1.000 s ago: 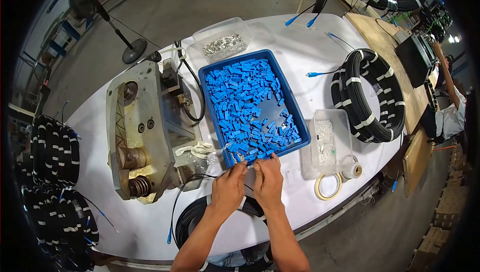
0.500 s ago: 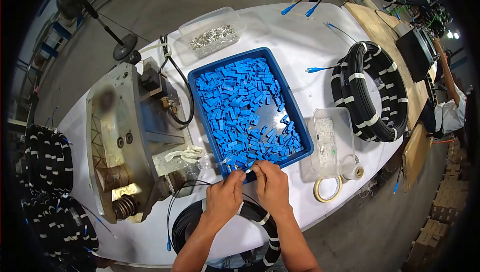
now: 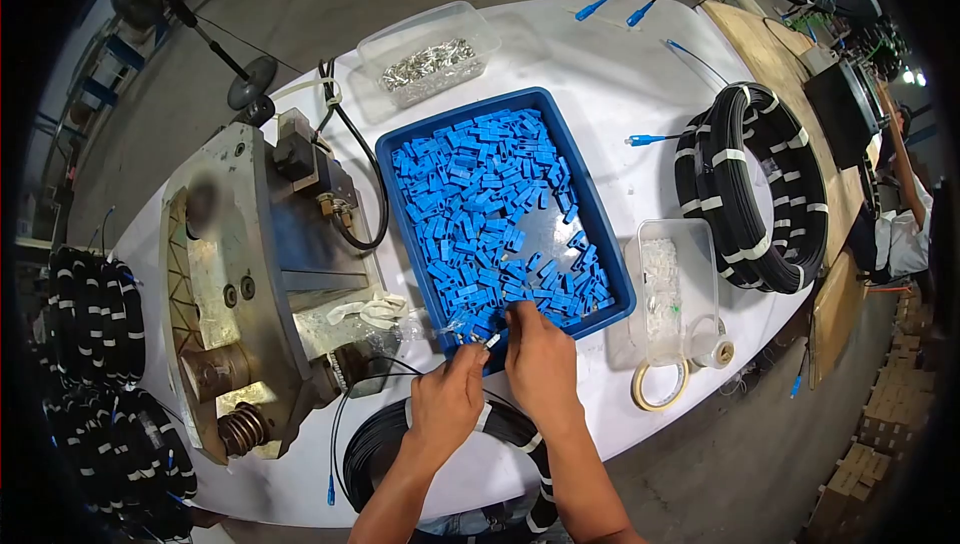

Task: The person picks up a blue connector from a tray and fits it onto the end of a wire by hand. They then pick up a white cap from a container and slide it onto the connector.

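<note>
A blue tray full of small blue connector housings lies mid-table. At its near edge my left hand is closed on a small white connector tip, on a black cable. Just to the right, my right hand reaches over the tray's near rim, its fingertips pressed together among the housings; what they hold, if anything, is hidden. Below both hands lies a black cable coil with white ties.
A metal press stands left. Clear boxes hold metal parts and white parts. Tape rolls and another cable coil are at right. Beyond, a person is partly visible.
My right hand has moved away from my left fingertips, up and slightly right into the tray. The left hand stays at the near rim with the white tip. The view has shifted slightly.
</note>
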`<state>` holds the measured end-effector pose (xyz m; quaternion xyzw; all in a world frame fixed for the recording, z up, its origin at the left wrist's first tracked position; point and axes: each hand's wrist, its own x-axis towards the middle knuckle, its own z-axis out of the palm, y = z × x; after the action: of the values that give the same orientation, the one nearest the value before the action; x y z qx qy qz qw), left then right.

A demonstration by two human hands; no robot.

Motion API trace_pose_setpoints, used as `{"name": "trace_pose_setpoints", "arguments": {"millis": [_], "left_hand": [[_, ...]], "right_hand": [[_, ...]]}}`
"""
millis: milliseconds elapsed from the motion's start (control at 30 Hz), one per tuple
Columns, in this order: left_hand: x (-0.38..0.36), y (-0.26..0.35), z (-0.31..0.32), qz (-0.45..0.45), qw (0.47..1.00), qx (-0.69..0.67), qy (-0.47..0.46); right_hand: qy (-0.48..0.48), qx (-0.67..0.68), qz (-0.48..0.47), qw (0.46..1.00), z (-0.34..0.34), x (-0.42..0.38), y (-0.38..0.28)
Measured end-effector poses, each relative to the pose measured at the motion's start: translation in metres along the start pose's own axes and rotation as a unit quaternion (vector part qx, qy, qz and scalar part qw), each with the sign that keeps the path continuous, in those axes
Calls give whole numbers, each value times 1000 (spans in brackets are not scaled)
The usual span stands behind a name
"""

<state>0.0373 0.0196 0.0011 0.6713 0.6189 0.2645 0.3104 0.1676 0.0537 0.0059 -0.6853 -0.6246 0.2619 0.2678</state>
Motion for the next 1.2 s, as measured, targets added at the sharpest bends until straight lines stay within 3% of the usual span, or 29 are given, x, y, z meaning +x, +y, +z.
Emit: {"name": "trace_pose_setpoints", "arguments": {"millis": [67,333,567,667,733,800,867,933,1033,1200], "left_hand": [[0,0,-2,-12,1000,15,-5],[4,-1,-5,-54,989,-140,7],[5,-6,-3,-12,989,-145,23],[5,-7,-4,-18,986,-164,22],[4,-9,-4,-34,977,-211,22],[2,-14,-1,-34,970,-239,24],[1,-15,-4,-32,963,-268,28],[-2,-14,-8,-77,962,-264,3],[-5,-20,-6,-88,949,-303,6],[-5,-19,-8,-83,935,-344,11]], "right_hand": [[6,2,-7,1000,1,1,0],[-71,-60,11,996,3,7,6],[-61,-29,-7,998,-2,8,4],[-25,59,-39,997,-7,7,2],[1,188,9,982,-15,2,-5],[7,227,15,974,-14,-8,-5],[20,368,67,927,-7,-21,-5],[31,395,50,917,2,-29,-13],[65,546,85,831,16,-38,-19],[83,577,55,811,35,-47,-11]]}}
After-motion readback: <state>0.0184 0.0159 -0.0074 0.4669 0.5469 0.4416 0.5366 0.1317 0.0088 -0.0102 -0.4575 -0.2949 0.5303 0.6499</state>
